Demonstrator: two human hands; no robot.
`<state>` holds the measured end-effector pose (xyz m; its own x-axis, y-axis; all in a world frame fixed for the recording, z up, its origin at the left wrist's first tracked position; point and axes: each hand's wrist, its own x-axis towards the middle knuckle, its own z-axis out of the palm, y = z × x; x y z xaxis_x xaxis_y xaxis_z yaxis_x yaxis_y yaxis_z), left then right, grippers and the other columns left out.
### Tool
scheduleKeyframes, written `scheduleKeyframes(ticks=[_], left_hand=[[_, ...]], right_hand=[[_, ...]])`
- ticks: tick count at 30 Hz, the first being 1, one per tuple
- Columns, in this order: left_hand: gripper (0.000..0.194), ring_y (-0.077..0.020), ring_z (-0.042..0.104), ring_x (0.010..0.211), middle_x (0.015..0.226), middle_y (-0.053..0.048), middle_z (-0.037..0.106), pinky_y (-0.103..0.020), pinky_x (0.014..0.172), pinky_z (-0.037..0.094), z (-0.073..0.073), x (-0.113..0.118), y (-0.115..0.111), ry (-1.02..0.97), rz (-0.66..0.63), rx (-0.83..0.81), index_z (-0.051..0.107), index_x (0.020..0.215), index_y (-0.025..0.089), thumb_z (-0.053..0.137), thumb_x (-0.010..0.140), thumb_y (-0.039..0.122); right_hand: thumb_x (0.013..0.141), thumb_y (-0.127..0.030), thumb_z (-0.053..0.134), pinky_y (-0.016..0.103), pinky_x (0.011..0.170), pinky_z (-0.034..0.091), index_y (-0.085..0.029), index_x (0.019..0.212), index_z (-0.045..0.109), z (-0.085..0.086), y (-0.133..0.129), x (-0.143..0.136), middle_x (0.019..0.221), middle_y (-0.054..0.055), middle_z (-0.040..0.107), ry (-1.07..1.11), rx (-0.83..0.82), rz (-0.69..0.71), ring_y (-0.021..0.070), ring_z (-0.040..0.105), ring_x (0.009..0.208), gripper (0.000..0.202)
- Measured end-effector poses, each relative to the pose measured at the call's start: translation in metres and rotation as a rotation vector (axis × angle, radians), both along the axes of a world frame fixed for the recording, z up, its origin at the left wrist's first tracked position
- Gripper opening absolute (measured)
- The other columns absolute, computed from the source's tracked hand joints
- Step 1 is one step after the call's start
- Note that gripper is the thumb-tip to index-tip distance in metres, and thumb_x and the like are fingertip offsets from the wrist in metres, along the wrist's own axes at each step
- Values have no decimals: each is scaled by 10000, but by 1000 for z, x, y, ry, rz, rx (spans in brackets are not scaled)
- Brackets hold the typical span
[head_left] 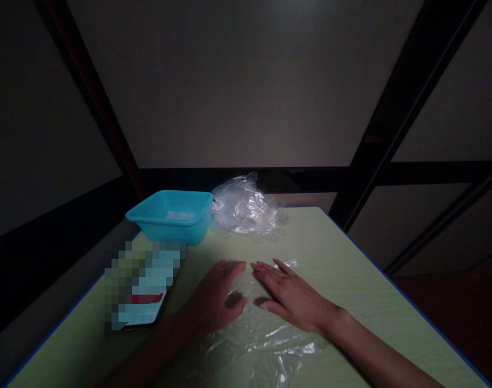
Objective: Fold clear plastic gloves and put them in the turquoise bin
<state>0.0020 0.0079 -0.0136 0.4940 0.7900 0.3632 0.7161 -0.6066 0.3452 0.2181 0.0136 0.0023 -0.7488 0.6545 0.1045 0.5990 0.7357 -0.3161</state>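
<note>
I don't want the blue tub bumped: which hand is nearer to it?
The left hand. It is on the person's side of the blue tub and to its right, at the clear plastic; the right hand is farther right, also at the plastic.

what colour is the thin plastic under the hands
Clear: the pale green tabletop shows through the thin plastic, best seen in the head view.

Your only view comes from the camera on your head, facing forward and down along the tabletop point(375, 302), whose near edge falls below the frame. It looks from close above, with your left hand point(213, 299) and right hand point(292, 296) low in the middle; the upper half takes in the grey panel point(246, 86) beyond.
</note>
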Motion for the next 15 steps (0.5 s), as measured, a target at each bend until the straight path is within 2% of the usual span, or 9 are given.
scheduleKeyframes(ticks=[9, 15], left_hand=[[523, -230, 539, 1138, 1235, -132, 583, -468, 1075, 260, 1, 0, 2, 86, -31, -51, 426, 1255, 152, 512, 740, 181], [504, -233, 540, 1137, 1234, -118, 586, -473, 1066, 268, 1, -3, 4, 62, 8, -34, 437, 1233, 170, 514, 735, 163]], right_hand=[[922, -486, 350, 522, 1088, 177, -113, 1339, 366, 3, 3, 5, 1383, 181, 415, -32, 24, -17, 259, 345, 1300, 560], [924, -481, 351, 517, 1062, 249, -123, 1275, 422, 10, 11, 23, 1244, 161, 559, -41, 108, -44, 268, 520, 1155, 506]])
